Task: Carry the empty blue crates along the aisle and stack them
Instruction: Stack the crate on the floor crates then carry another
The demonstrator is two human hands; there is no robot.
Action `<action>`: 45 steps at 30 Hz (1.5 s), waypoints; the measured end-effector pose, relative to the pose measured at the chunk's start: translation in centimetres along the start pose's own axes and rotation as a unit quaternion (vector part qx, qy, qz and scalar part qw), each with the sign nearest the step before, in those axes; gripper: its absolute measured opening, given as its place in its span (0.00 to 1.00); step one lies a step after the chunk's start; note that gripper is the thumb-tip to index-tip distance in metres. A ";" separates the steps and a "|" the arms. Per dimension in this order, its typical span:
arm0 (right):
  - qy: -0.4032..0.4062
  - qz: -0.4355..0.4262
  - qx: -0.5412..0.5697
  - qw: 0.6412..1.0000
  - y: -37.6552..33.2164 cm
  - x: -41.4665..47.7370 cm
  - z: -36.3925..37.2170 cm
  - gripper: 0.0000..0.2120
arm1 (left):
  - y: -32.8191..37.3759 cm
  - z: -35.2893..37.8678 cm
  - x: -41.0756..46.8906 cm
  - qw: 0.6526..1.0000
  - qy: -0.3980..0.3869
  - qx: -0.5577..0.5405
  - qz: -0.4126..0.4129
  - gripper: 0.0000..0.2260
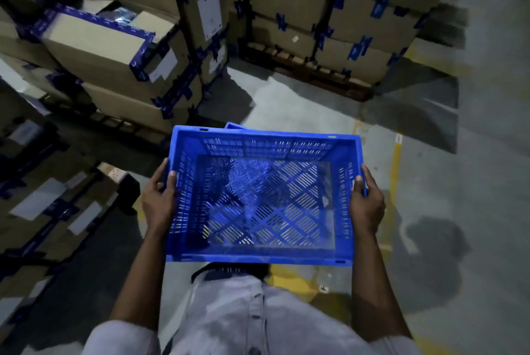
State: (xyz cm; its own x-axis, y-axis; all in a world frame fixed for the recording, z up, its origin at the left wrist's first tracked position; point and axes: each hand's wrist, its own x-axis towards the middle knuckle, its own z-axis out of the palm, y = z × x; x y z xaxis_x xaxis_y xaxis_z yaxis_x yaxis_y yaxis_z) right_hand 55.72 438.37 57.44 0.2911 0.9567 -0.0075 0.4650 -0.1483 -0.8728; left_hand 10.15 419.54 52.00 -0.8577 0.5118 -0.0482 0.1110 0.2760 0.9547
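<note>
An empty blue crate [263, 196] with slotted walls and a perforated floor hangs in front of my body, above the concrete floor. My left hand [159, 199] grips its left rim, thumb over the top edge. My right hand [367, 199] grips the right rim the same way. Behind the far rim a corner of another blue crate [233, 126] peeks out; the rest of it is hidden by the crate I hold.
Taped cardboard boxes [114, 47] are stacked on pallets to the left and ahead, and more boxes [344, 10] stand on a wooden pallet [309, 73] at the back. A yellow floor line [394, 171] runs along the right. Open concrete floor lies to the right.
</note>
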 end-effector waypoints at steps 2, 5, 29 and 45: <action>-0.018 -0.004 -0.011 1.000 -1.7 4.3 2.9 0.18 | 0.2 2.3 3.2 1.000 0.015 0.006 -0.011 0.20; -0.029 -0.035 -0.018 0.999 -4.8 10.1 6.5 0.18 | 2.0 5.4 6.1 0.999 0.047 0.001 -0.010 0.19; -0.424 -0.231 -0.020 0.875 -20.3 37.3 33.4 0.18 | 6.3 20.1 -2.3 0.870 0.467 -0.033 -0.156 0.22; -0.481 -0.304 -0.009 0.822 -21.0 33.6 35.6 0.17 | 2.4 22.5 -10.3 0.797 0.550 -0.049 -0.245 0.20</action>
State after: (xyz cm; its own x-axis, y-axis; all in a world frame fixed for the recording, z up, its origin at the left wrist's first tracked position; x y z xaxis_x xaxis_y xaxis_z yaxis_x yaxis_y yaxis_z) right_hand 25.93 482.59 58.14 -0.7924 0.6089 0.0372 0.2945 0.4352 -0.8508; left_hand 30.54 433.23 48.14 -0.7129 -0.6755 -0.1882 -0.3663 0.1300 0.9214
